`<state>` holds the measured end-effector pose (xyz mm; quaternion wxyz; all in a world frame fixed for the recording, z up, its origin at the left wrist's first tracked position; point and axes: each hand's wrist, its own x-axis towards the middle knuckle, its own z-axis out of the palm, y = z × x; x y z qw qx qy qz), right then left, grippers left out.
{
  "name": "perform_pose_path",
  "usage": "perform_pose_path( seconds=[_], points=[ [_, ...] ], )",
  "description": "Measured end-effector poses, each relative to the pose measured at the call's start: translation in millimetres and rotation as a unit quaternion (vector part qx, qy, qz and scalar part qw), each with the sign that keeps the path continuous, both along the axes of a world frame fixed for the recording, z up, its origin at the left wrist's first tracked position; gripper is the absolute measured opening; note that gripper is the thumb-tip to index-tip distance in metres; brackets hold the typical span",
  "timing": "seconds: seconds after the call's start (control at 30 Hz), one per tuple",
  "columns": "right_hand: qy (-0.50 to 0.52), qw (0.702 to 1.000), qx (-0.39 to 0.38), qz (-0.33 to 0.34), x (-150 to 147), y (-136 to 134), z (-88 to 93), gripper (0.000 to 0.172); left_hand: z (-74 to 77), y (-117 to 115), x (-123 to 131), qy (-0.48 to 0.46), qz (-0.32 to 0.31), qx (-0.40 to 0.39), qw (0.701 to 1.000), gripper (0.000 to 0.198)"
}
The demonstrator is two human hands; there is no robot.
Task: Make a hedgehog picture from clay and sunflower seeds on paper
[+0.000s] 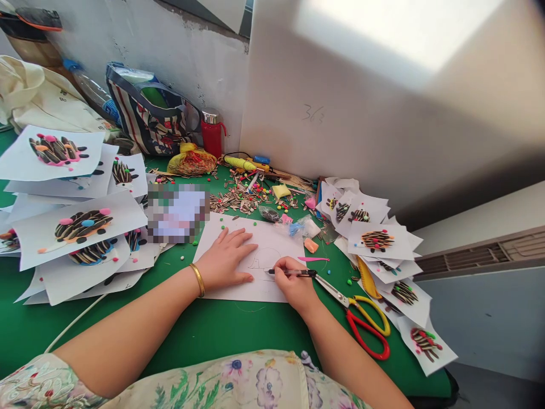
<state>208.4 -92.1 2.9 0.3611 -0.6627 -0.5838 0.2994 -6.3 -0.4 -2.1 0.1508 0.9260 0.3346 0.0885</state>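
A white sheet of paper (272,241) lies on the green table (221,326) with a faint pencil outline on it. My left hand (225,258) lies flat on the sheet with fingers spread, a gold bangle on its wrist. My right hand (293,284) is closed round a dark pen (292,272), whose tip touches the paper beside the outline.
Red and yellow scissors (361,318) lie right of my right hand. Stacks of sheets with seed pictures (80,227) fill the left, more sheets (377,241) the right. Loose sunflower seeds (238,199), clay bits, a red flask (212,132) and a striped bag (149,116) stand behind.
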Motion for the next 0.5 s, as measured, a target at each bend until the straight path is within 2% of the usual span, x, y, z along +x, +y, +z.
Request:
perform_pose_path(
  seconds=[0.5],
  points=[
    [-0.004,1.0,0.005,-0.002,0.6,0.5,0.7,0.014,0.9,0.3,0.1,0.0,0.002,-0.002,1.0,0.078]
  ],
)
